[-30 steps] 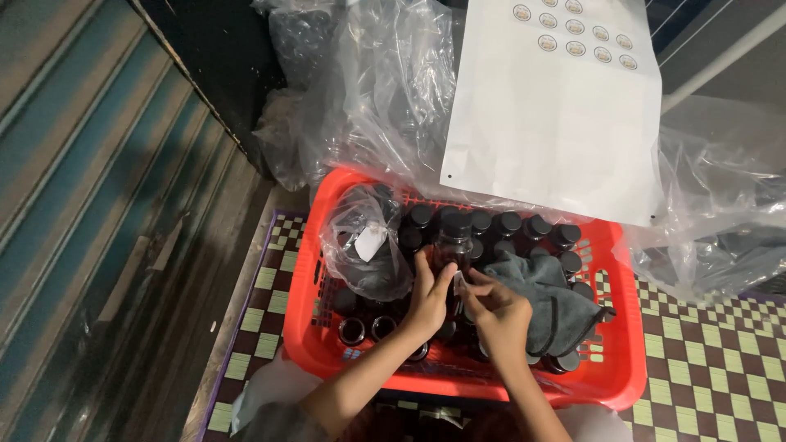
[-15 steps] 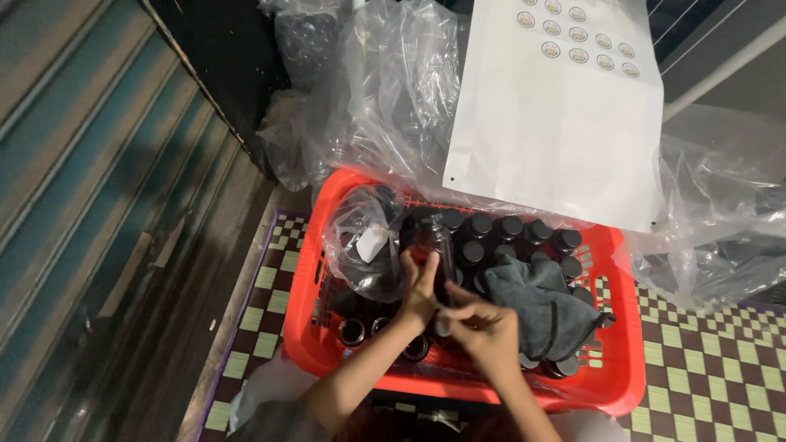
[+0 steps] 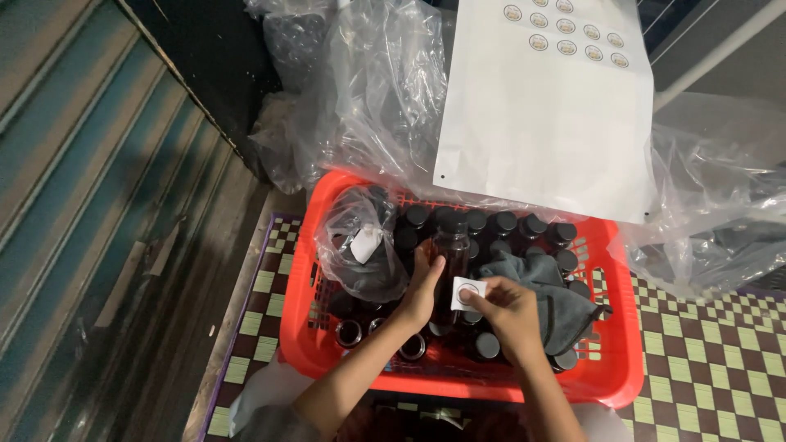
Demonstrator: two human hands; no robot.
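One sticker (image 3: 467, 292) at right-hand (image 3: 509, 315) fingertips.

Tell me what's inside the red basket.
The red basket holds dark bottles with black caps, a grey cloth and a clear plastic bag. The cloth and bag cover whatever lies beneath.

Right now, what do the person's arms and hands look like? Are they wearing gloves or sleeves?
No gloves and no sleeves show. Both forearms come up bare from the bottom of the picture. The left hand and the right hand are bare too, with no ring, watch or bracelet in view. The fingers are slim, and the nails are too small to make out.
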